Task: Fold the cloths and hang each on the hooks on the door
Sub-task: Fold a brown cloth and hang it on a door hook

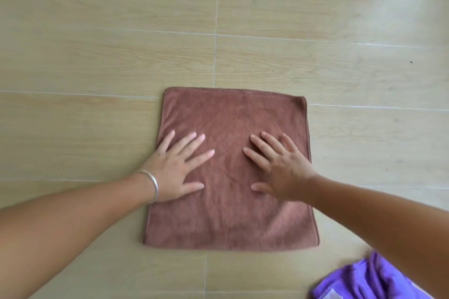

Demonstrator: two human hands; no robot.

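The brown cloth (228, 172) is spread flat on the floor (97, 43) and pressed under the left hand (175, 167) and right hand (279, 167), fingers straight and splayed, apparently to smooth it for folding

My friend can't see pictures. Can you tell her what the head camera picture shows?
Two hands press flat on a brown cloth spread on a wooden-look floor: the left hand near its left edge, the right hand towards its right. The left wrist wears a silver bangle, and a crumpled purple cloth lies at the bottom right.
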